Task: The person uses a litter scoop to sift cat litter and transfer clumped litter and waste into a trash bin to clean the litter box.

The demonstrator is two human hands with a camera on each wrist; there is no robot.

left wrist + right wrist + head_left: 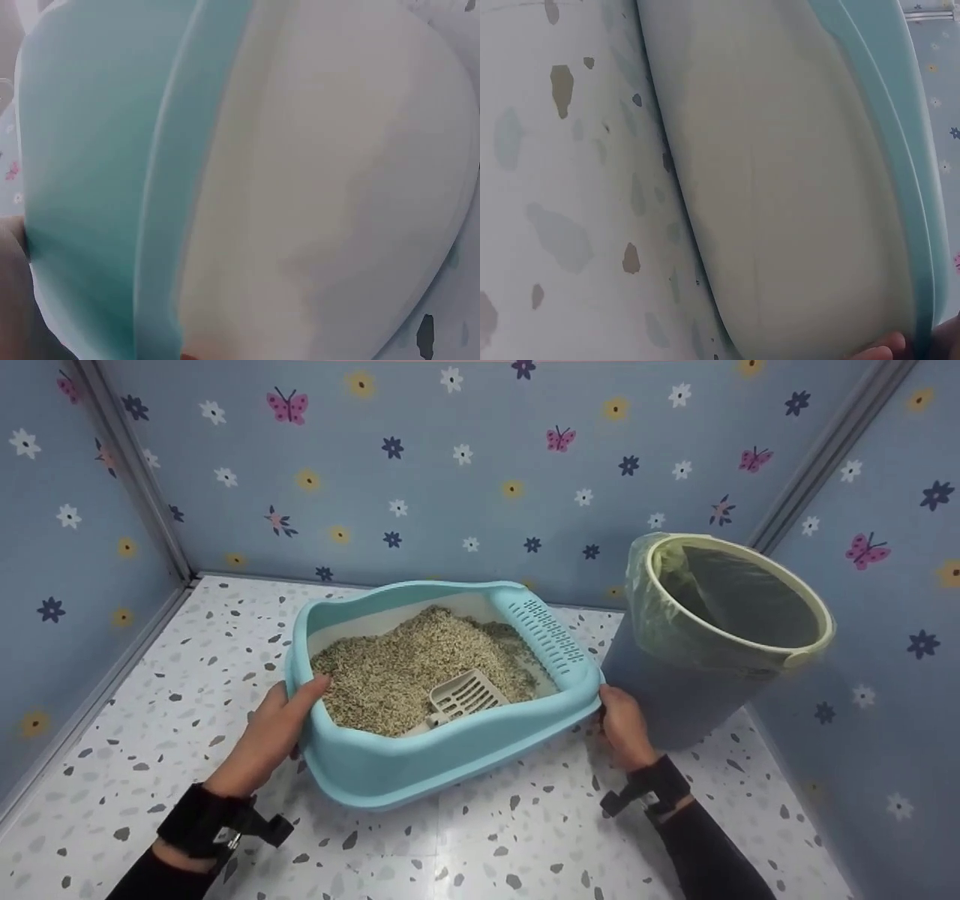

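Observation:
A blue litter box (450, 769) with a white lower part (780, 187) is between my two hands. My left hand (264, 735) grips its left end, thumb over the rim and the other fingers mostly hidden beneath. At the right front corner my right hand (624, 726) holds the rim; fingertips (885, 349) show under the edge in the right wrist view. Grainy tan litter (405, 667) is heaped inside the box. A beige slotted scoop (469, 694) lies on the litter near the front wall. Whether the whole base rests on the floor, I cannot tell.
A grey-blue trash bin (675, 690) with a pale rim and a translucent liner (640, 577) stands close beside the box's right end. Flower-patterned walls (465, 457) enclose the back and both sides. The speckled floor (465, 847) stretches in front.

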